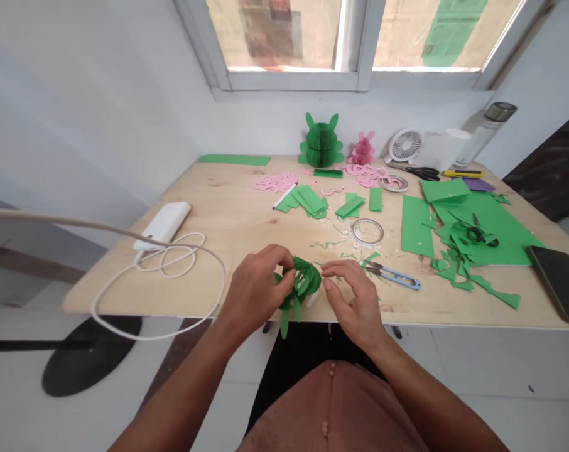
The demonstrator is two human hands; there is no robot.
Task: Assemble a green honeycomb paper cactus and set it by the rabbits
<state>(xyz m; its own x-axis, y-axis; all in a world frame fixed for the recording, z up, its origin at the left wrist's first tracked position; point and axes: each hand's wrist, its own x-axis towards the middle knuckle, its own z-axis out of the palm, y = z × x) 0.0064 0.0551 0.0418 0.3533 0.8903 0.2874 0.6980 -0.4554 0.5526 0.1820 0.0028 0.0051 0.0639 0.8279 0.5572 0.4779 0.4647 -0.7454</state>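
At the table's front edge my left hand [260,279] is closed, with thumb and fingers pinching a bunch of green paper cut-outs [304,280]. The pieces are curved and layered, and one long rounded strip hangs down past the edge. A small white strip shows at the bunch's lower right. Just right of it is my right hand [355,298], with thumb and fingers bent but apart and nothing seen between them. Its fingertips come close to the bunch; whether they touch it I cannot tell. Thread snips [394,275] with blue handles lie beyond my right hand.
Tape rings [368,231], green paper rectangles [310,199] and pink cut-outs [276,182] lie ahead. Green and pink paper figures [321,144] stand by the wall. Green sheets [496,226], scissors [475,235] and a phone [560,282] are right; a white power bank [164,223] with cable is left.
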